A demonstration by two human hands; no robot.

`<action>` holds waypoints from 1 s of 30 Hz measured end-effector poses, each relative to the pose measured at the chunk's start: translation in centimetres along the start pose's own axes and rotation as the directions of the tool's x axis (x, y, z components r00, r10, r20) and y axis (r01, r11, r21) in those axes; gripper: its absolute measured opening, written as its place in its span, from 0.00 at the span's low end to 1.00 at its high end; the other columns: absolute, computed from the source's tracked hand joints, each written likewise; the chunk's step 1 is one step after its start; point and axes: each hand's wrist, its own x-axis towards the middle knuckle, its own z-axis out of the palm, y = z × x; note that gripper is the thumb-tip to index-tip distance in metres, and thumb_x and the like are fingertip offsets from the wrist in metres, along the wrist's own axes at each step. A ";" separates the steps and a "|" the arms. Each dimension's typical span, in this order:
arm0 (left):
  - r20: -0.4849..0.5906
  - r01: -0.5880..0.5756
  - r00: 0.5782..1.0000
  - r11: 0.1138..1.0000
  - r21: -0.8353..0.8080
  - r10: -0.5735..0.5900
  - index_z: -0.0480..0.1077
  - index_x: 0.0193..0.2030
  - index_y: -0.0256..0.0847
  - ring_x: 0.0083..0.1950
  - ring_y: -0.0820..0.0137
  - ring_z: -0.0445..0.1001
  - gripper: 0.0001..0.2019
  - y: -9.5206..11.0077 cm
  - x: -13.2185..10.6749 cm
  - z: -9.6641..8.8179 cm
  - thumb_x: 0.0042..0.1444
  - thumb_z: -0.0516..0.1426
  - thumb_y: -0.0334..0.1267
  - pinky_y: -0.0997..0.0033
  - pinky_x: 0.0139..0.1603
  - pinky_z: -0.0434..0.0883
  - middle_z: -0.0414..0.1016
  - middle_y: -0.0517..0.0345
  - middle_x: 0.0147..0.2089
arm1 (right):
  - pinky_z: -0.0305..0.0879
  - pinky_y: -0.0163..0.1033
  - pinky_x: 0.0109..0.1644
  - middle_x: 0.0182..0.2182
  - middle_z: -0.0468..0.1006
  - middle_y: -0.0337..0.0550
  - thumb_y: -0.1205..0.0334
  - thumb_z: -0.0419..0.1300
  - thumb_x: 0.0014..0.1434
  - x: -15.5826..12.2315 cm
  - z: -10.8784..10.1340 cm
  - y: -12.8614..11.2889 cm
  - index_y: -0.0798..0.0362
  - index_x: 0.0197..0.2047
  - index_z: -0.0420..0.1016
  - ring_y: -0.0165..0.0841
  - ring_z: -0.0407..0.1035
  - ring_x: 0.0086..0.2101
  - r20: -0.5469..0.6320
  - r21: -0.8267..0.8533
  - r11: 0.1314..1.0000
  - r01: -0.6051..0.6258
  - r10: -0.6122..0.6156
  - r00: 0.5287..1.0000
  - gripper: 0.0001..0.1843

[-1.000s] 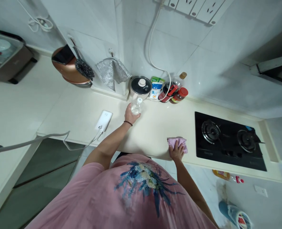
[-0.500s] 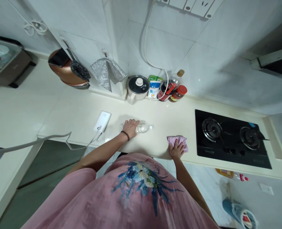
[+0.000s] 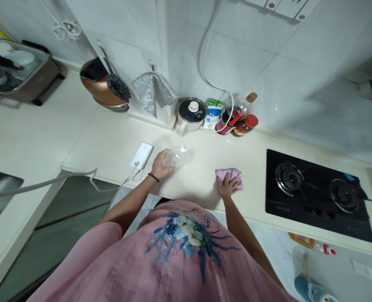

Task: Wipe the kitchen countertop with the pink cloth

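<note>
Bottle [image 3: 173, 157] question: where is it, and how would it handle?

Over the middle of the desk [image 3: 201, 178], tilted, white cap [image 3: 182, 149] up and to the right. Left grip [image 3: 161, 165] is wrapped round its base end. Too blurry to tell if it's touching down. Looks like thin clear plastic, so I'd guess light, squeezy, a bit slippery. Hold it low round the body, gently, or it'll buckle.

And the other side?

Right grip [image 3: 227, 186] lies flat on a pink cloth [image 3: 236, 173], fingers spread. Should be soft and floppy, so palm on top works imo.

Anything in the way?

White power bank [image 3: 142, 154] and its cable [image 3: 130, 176] sit just left of the left grip, easy to snag. Pot [image 3: 186, 121] and red-lidded jar [image 3: 248, 123] are back by the wall [image 3: 267, 88], black stove [image 3: 314, 193] off right.
</note>
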 end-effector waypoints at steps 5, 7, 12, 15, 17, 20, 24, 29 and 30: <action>-0.052 0.059 0.996 0.983 -0.171 -0.069 0.64 0.72 0.46 0.66 0.52 0.76 0.46 -1.2 -1.4 -1.0 0.45 0.73 0.42 0.50 0.70 0.73 0.74 0.48 0.67 | 0.34 0.78 0.75 0.83 0.35 0.53 0.37 0.41 0.74 -1.9 1.8 -10.4 0.41 0.83 0.43 0.60 0.30 0.79 0.228 -0.099 0.877 0.470 -0.440 0.868 0.40; -0.089 0.066 0.993 0.981 -0.185 -0.083 0.63 0.72 0.44 0.67 0.52 0.76 0.47 -1.4 -1.7 -1.1 0.45 0.74 0.44 0.50 0.71 0.73 0.75 0.46 0.67 | 0.32 0.74 0.77 0.83 0.35 0.50 0.40 0.47 0.74 -4.3 2.6 -13.1 0.40 0.83 0.44 0.57 0.29 0.79 0.336 -0.106 0.708 0.698 -0.635 0.696 0.39; -0.100 0.059 0.992 0.977 -0.207 -0.081 0.64 0.72 0.41 0.68 0.53 0.75 0.47 -1.2 -1.1 -0.7 0.44 0.74 0.43 0.52 0.72 0.72 0.75 0.45 0.67 | 0.33 0.65 0.80 0.83 0.37 0.43 0.45 0.52 0.73 -7.4 2.8 -11.8 0.36 0.82 0.48 0.49 0.32 0.80 0.394 -0.065 0.501 0.863 -0.781 0.484 0.38; -0.093 0.043 0.993 0.968 -0.247 -0.068 0.64 0.71 0.41 0.68 0.53 0.75 0.45 -0.4 -0.3 0.6 0.45 0.73 0.39 0.53 0.73 0.71 0.75 0.46 0.67 | 0.37 0.66 0.79 0.83 0.39 0.46 0.46 0.47 0.75 -5.6 1.2 -6.7 0.38 0.81 0.50 0.50 0.32 0.80 0.328 -0.134 0.651 0.747 -0.682 0.654 0.35; -0.073 0.036 0.996 0.959 -0.280 -0.058 0.64 0.72 0.41 0.68 0.54 0.75 0.45 0.5 0.5 2.4 0.45 0.72 0.38 0.53 0.73 0.70 0.75 0.46 0.67 | 0.40 0.68 0.78 0.83 0.37 0.50 0.45 0.42 0.75 -4.2 0.0 -2.8 0.42 0.82 0.48 0.51 0.30 0.80 0.244 -0.181 0.783 0.595 -0.550 0.798 0.36; -0.014 0.022 0.999 0.944 -0.330 -0.028 0.63 0.72 0.41 0.69 0.54 0.75 0.46 2.1 1.8 6.1 0.45 0.72 0.36 0.51 0.74 0.69 0.75 0.46 0.68 | 0.42 0.70 0.77 0.82 0.37 0.55 0.44 0.38 0.75 -2.9 -0.9 1.5 0.46 0.83 0.46 0.53 0.30 0.79 0.150 -0.213 0.883 0.418 -0.393 0.907 0.38; 0.040 -0.019 0.999 0.929 -0.370 0.036 0.64 0.72 0.43 0.70 0.54 0.74 0.47 4.4 4.2 11.9 0.43 0.73 0.34 0.50 0.75 0.67 0.74 0.48 0.69 | 0.44 0.73 0.75 0.82 0.39 0.56 0.43 0.37 0.74 -3.0 -0.5 3.0 0.44 0.83 0.44 0.55 0.34 0.79 0.105 -0.249 0.895 0.371 -0.356 0.929 0.38; 0.079 -0.074 0.990 0.915 -0.397 0.114 0.66 0.72 0.42 0.72 0.53 0.72 0.46 6.8 7.3 17.3 0.43 0.72 0.31 0.49 0.77 0.65 0.72 0.46 0.70 | 0.47 0.76 0.73 0.82 0.41 0.58 0.43 0.38 0.74 -3.4 0.4 1.8 0.46 0.83 0.41 0.58 0.39 0.78 0.065 -0.298 0.898 0.323 -0.318 0.946 0.39; 0.084 -0.082 0.989 0.915 -0.394 0.125 0.66 0.72 0.42 0.72 0.52 0.71 0.46 7.1 7.8 18.0 0.43 0.72 0.30 0.48 0.77 0.65 0.72 0.46 0.71 | 0.47 0.76 0.73 0.82 0.41 0.59 0.43 0.38 0.74 -3.4 0.4 1.7 0.46 0.83 0.41 0.58 0.39 0.78 0.064 -0.298 0.899 0.321 -0.317 0.946 0.40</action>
